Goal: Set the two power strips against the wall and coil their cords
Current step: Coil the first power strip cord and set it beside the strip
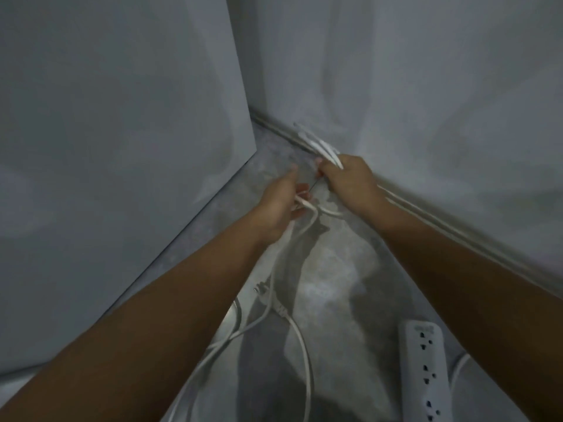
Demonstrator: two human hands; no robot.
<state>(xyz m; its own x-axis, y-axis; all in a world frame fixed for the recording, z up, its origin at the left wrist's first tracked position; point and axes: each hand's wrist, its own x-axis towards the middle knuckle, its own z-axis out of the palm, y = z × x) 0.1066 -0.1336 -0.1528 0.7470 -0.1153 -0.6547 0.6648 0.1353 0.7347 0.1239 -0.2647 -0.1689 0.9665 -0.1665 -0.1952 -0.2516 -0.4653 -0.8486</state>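
My right hand (350, 181) grips a bundle of looped white cord (320, 147) near the foot of the wall, the loops sticking out beyond its fingers. My left hand (278, 205) holds a strand of the same white cord (301, 205) between its fingers. From there the cord hangs down to the floor, where a plug (274, 303) lies among loose loops. One white power strip (426, 370) lies flat on the floor at the lower right, beside my right forearm. A second strip is not in sight.
A grey wall (396, 86) runs along the right with a baseboard (457, 236) at its foot. A flat grey panel (122, 132) stands on the left, leaving a narrow strip of concrete floor (329, 284) between them. Slack cord (231, 339) lies under my left forearm.
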